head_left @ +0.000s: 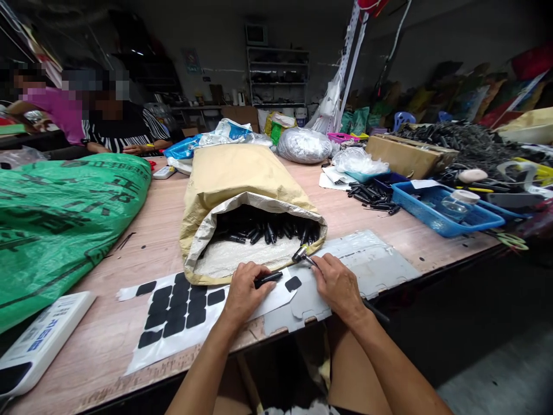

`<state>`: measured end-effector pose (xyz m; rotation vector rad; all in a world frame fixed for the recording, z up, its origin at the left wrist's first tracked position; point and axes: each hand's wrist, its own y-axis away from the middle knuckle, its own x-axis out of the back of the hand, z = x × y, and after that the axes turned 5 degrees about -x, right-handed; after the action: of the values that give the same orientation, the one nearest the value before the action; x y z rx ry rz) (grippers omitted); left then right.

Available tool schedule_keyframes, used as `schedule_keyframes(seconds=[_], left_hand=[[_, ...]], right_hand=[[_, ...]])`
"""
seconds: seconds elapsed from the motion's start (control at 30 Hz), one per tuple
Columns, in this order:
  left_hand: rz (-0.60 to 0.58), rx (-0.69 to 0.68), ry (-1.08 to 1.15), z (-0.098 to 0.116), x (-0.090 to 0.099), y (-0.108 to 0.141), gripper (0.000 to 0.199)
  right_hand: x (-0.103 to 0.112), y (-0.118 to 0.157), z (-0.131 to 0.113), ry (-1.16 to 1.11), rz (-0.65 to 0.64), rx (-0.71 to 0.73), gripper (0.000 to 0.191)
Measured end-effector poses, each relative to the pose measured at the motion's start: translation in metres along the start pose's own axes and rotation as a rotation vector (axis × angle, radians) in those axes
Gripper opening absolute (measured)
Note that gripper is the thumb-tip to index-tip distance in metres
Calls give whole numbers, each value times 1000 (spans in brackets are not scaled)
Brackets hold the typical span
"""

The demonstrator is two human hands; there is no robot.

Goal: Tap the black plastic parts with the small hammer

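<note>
Low over the table edge, my left hand [245, 293] grips a short black tube-shaped piece [269, 279] between thumb and fingers. My right hand [337, 283] is closed around a hammer [299, 253]; its metal head points toward the sack and its dark handle end [377, 312] sticks out below my wrist. Just beyond both hands lies a tan woven sack [248, 167], its mouth facing me, with many black pieces [270, 231] inside. Beneath my left hand is a white sheet [181, 340] with black rounded-square stickers [174, 317]. A grey flat board [367, 259] lies under the right hand.
A green sack [73, 219] and a white power strip [47, 340] are at left. On the right are a blue basket [449, 227] with a jar, loose black pieces [371, 197] and a cardboard box [401, 153]. Two people sit at the back left.
</note>
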<state>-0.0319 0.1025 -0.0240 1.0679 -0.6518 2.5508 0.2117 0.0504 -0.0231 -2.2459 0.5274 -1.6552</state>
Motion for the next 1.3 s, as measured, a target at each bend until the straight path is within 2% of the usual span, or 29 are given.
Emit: schedule_keyframes(seconds=[0.1,0.27,0.47,0.7,0.8,0.9,1.1,1.3], left_hand=[[1,-5,9,2,2,-1,13],[-16,2,22,2,4,-1,14],[-15,30,32,3,4,-1,16],[-18,21,26,2,4,-1,8],[-15,38,26,2,4,-2,8],[10,62,45,2,3,-2,9],[27,55,95,0,0,-2,16],[17,59,73,1,1,-1,15]], right_hand=[[7,3,-11,-195,24,-5,32],[14,12,-36,-376,-91,56,38],[8,15,-49,-348,-104,84,43],[14,14,-64,-319,-49,144,45],[12,16,-68,-242,-93,153,49],[13,17,-68,-191,-160,126,48],[22,14,-64,-243,-59,64,50],[21,16,-57,-199,-117,42,46]])
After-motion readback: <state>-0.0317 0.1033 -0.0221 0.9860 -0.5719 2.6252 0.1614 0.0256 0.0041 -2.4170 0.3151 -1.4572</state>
